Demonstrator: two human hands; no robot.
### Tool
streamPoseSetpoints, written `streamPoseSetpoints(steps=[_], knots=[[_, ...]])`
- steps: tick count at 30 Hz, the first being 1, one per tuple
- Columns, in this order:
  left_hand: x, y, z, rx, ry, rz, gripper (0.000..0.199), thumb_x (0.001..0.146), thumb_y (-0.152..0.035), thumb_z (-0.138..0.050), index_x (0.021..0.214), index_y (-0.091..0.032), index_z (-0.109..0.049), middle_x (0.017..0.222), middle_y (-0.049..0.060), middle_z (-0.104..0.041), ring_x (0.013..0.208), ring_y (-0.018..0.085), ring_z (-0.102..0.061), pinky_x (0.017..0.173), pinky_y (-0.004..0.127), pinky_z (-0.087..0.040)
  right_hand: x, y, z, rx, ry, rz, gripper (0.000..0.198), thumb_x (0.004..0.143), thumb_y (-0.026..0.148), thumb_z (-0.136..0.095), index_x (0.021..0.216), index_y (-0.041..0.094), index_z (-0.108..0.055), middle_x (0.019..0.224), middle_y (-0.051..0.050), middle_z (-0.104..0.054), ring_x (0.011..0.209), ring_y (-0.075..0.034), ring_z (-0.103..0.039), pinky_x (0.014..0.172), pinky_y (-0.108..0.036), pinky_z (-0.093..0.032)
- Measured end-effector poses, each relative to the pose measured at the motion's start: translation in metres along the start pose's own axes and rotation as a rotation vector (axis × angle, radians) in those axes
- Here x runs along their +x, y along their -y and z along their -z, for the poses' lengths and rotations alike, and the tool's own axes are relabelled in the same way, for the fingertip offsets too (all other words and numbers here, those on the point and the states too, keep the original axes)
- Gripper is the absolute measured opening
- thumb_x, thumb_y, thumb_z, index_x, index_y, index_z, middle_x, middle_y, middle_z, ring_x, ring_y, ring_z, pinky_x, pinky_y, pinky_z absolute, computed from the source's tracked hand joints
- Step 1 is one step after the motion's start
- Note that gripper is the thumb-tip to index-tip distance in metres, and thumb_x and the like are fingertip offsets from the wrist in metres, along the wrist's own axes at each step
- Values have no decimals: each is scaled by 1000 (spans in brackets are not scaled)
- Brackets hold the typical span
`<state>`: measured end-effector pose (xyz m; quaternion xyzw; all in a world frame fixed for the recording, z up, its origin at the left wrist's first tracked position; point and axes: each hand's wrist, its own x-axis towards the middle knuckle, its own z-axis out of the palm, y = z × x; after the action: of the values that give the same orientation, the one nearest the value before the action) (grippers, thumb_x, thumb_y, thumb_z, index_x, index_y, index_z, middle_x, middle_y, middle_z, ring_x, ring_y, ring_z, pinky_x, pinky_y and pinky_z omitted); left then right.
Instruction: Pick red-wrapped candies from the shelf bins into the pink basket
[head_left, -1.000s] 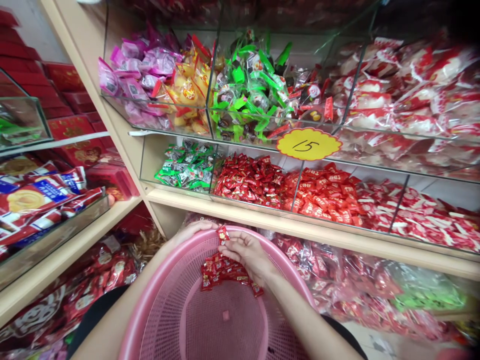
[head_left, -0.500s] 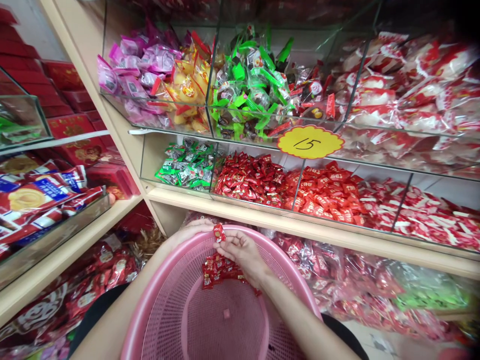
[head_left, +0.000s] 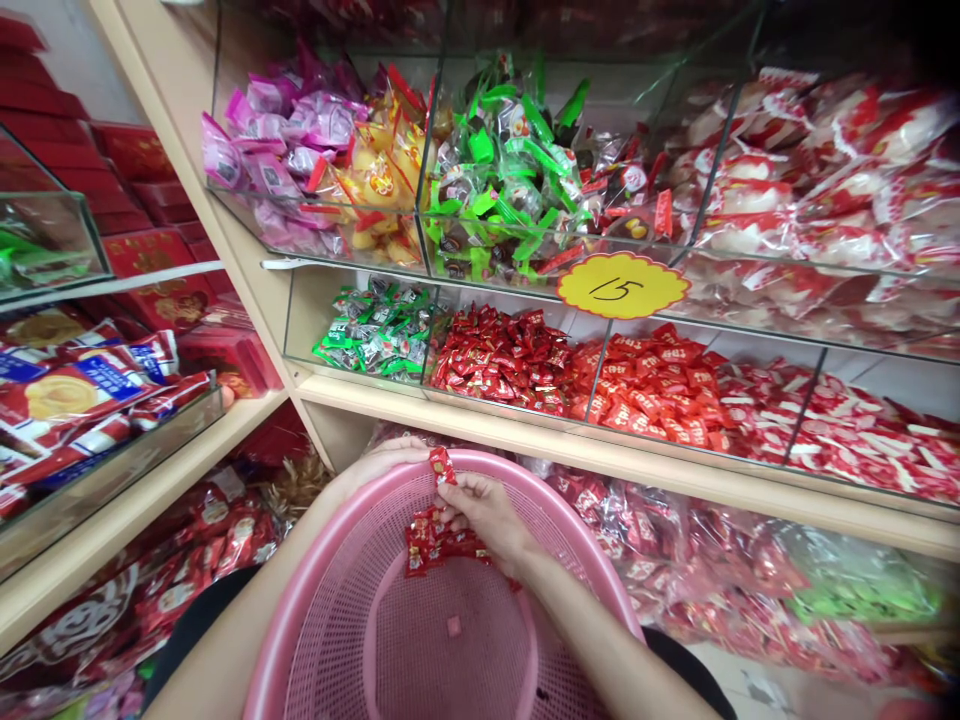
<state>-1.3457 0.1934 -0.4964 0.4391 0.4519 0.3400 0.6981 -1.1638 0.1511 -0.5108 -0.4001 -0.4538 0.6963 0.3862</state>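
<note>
A pink plastic basket [head_left: 337,535] with mesh walls sits tilted in front of me. My left hand [head_left: 390,458] lies along its far left rim and holds it from outside, fingers partly hidden. Between the thumb and fingers of my right hand [head_left: 480,508] is a red wrapped candy [head_left: 442,466], held up by the basket's far rim. Below that hand, a small heap of red wrapped candies [head_left: 431,545] rests against the basket's inner far side. A little pink nub shows on the basket floor.
Ahead, a shelf carries glass bins of dark red candies [head_left: 502,355], orange-red packets [head_left: 652,390] and green-wrapped candies [head_left: 375,330]. Above hangs a yellow price tag [head_left: 622,285] reading 15. Bagged sweets [head_left: 712,570] lie under the shelf; biscuit packs [head_left: 82,390] stand at left.
My right hand has shifted slightly right, keeping the red candy pinched. The candy now stands a bit more upright. My left hand stays at the rim, and the view has shifted slightly.
</note>
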Motion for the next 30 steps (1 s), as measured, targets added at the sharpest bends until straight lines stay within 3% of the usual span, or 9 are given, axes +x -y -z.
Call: streamPoseSetpoints(steps=[15, 21, 30], knots=[[1, 2, 6, 79, 34, -74, 18, 69, -29, -63, 78, -15, -57, 73, -3, -58, 67, 10, -52, 70, 23, -38, -4, 8, 2, -145, 46, 54, 31, 66, 46, -64, 65, 15, -61, 60, 1, -62, 52, -8, -53, 51, -21, -39], [1, -2, 4, 98, 23, -62, 21, 64, -30, -66, 77, -14, -60, 73, -2, -59, 69, 11, -53, 71, 23, -38, -2, 12, 5, -192, 83, 46, 33, 65, 47, -64, 64, 14, -61, 57, 1, -60, 50, -8, -52, 51, -21, -39], [6, 0, 11, 188, -42, -99, 26, 66, -34, -65, 83, -14, -63, 87, 1, -61, 82, 15, -54, 76, 23, -39, -6, 18, 7, -176, 44, 46, 33, 65, 44, -64, 85, 17, -61, 72, 0, -61, 64, -11, -58, 54, -21, -43]])
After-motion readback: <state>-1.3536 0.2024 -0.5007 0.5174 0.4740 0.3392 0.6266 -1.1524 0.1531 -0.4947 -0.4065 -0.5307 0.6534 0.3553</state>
